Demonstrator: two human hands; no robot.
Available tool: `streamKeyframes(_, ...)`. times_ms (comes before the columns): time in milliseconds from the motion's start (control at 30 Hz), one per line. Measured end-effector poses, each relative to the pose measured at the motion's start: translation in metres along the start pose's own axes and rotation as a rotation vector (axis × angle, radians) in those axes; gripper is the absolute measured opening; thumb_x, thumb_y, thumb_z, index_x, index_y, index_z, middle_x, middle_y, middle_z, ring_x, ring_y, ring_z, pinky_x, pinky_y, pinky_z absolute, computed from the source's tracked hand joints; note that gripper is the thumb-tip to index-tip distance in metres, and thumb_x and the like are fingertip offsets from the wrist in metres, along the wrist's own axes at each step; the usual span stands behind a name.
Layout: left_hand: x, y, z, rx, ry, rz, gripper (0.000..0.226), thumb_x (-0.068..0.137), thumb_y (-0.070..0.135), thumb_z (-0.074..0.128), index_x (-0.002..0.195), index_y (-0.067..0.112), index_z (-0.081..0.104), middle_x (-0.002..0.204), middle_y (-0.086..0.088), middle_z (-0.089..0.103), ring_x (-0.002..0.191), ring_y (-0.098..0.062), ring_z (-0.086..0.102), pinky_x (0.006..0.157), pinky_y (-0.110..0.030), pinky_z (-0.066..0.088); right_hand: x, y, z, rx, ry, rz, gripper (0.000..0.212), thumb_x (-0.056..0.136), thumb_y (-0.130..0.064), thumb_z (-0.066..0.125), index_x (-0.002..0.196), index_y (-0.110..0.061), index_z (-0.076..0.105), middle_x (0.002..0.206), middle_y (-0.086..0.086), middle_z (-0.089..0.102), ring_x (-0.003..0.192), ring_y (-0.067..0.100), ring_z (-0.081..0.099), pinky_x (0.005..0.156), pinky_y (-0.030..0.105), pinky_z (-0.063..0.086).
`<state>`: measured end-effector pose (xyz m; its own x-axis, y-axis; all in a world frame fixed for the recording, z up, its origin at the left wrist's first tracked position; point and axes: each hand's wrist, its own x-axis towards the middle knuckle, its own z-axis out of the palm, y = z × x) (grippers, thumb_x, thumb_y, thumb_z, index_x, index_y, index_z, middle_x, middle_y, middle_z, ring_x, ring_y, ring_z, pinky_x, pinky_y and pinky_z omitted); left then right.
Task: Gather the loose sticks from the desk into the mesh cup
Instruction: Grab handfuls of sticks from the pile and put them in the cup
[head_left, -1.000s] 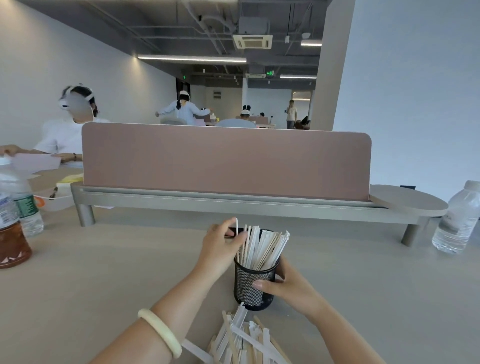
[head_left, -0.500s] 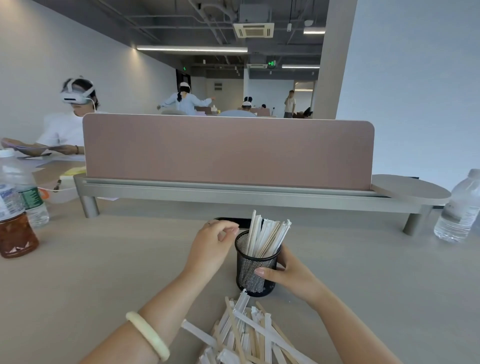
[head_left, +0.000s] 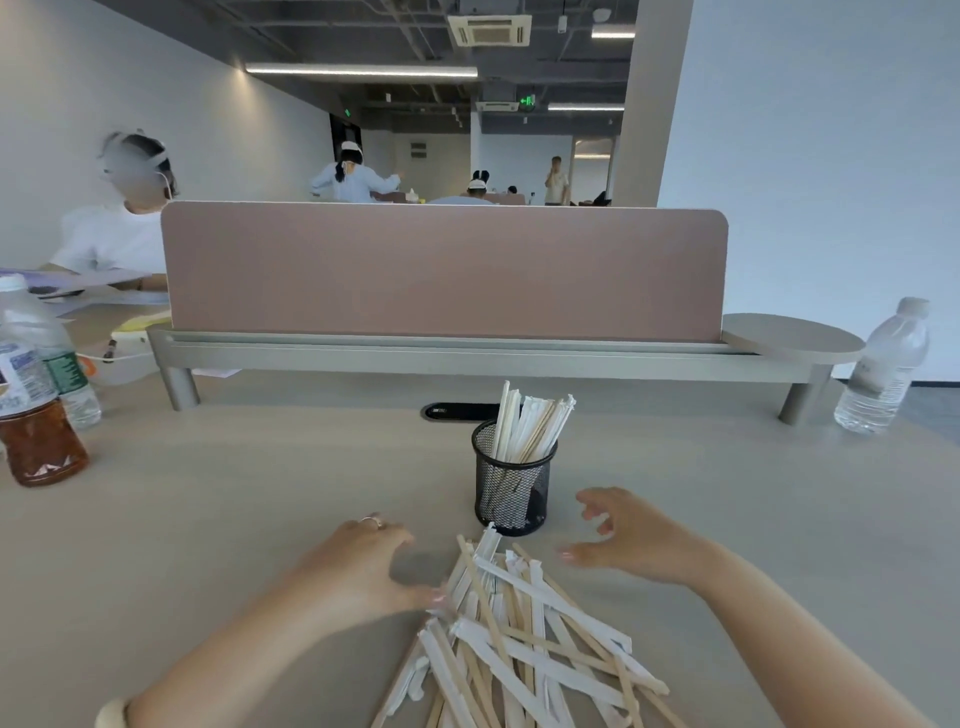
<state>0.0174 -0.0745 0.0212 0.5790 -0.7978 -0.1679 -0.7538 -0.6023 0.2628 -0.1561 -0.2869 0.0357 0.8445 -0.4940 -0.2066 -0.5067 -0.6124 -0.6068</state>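
Reaching with left hand (head_left: 358, 569) and right hand (head_left: 631, 538), fingers spread and empty, flanking pile of loose paper-wrapped wooden sticks (head_left: 519, 639) on beige tabletop (head_left: 234, 519). Probably meaning to scoop more toward black mesh cup (head_left: 511, 483) just behind.

The matt, smooth desk (head_left: 208, 519) carries a black wire-mesh metal cup (head_left: 511, 483), pale wooden sticks (head_left: 519, 639) partly sheathed in white paper, clear glossy plastic bottles (head_left: 883, 369), and a cloth-like matt pink divider (head_left: 441, 270).

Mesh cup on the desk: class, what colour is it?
Black, see-through mesh; the mesh cup shows clearly in the head view.
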Motion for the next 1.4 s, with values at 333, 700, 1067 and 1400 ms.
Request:
streamKeyframes(333, -0.01, 0.023, 0.014, -0.182, -0.012, 0.009, 0.095, 0.06, 0.07, 0.064, 0.139, 0.028, 0.032, 0.145, 0.002, 0.035, 0.13, -0.017, 0.039, 0.105, -0.035, 0.037, -0.022, -0.035, 0.045, -0.429, -0.074, -0.019, 0.043, 0.074, -0.051, 0.067, 0.076, -0.015, 0.046, 0.081, 0.002, 0.042, 0.07, 0.015, 0.043, 0.056, 0.025, 0.03)
streamKeyframes(700, -0.016, 0.029, 0.022, -0.427, 0.121, 0.08, 0.072, 0.073, 0.045, 0.07, 0.134, 0.027, 0.036, 0.135, 0.002, 0.036, 0.108, -0.011, 0.052, 0.092, -0.026, 0.039, -0.005, -0.046, 0.051, -0.217, -0.05, 0.044, 0.041, 0.078, -0.014, 0.062, 0.055, -0.015, 0.028, 0.058, -0.001, 0.03, 0.049, 0.011, 0.028, 0.043, 0.021, 0.02)
streamKeyframes(1067, -0.022, 0.012, 0.012, -0.121, 0.058, -0.044, 0.05, 0.067, 0.063, 0.063, 0.09, 0.022, 0.047, 0.088, 0.011, 0.049, 0.082, -0.011, 0.049, 0.065, -0.025, 0.036, -0.007, -0.028, 0.018, 0.465, -0.266, 0.019, 0.01, 0.093, -0.003, 0.046, 0.102, -0.005, 0.05, 0.088, 0.012, 0.069, 0.072, 0.017, 0.068, 0.065, 0.026, 0.058)
streamKeyframes(1400, -0.022, 0.028, 0.025, -0.057, 0.083, -0.087, 0.055, 0.068, 0.071, 0.054, 0.078, 0.017, 0.046, 0.081, 0.003, 0.05, 0.069, -0.012, 0.044, 0.056, -0.025, 0.031, -0.002, -0.029, 0.028, 0.77, 0.067, -0.267, 0.012, 0.099, -0.019, 0.041, 0.106, -0.011, 0.048, 0.064, -0.003, 0.037, 0.055, 0.009, 0.039, 0.064, 0.025, 0.04)
